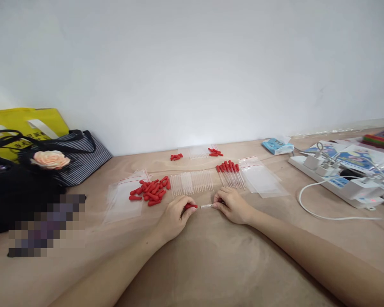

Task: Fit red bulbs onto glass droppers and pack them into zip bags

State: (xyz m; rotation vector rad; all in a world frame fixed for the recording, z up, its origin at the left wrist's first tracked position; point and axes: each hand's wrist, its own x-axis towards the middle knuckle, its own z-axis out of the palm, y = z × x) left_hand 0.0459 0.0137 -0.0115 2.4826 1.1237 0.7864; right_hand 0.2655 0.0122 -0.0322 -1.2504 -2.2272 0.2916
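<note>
Red bulb (191,206): small, glossy, long and slim, lying roughly level, its end poking out past the fingers toward the right. Clear tube (206,206): thin, see-through, also near level, one end pointing left at the bulb; the rest is hidden in the grip. Both are at mid-cloth, just nearer the wearer than the tube row (192,182) — a narrow gap between their ends, not touching. Left hand (176,218) has thumb and fingers closed about the bulb; right hand (232,207) has its fingertips pinched on the tube. Edges: to the left of the row, a heap of loose bulbs (152,187) lies partly over the left bags (124,198), clear with red lines. Right of the row, capped tubes (228,170) lie side by side, red ends away from the wearer, with the right bags (262,179) close alongside. Beyond the row, a smaller group of bulbs and tubes sits near the wall (192,76). Farther right, a white power strip (333,181) with looping cables; far left, a striped bag (83,157). Room: the tan cloth (224,264) opens between the forearms on the near side — the widest stretch for moving. Beyond the hands, the row and capped tubes stand close, leaving only a slim margin there.
</note>
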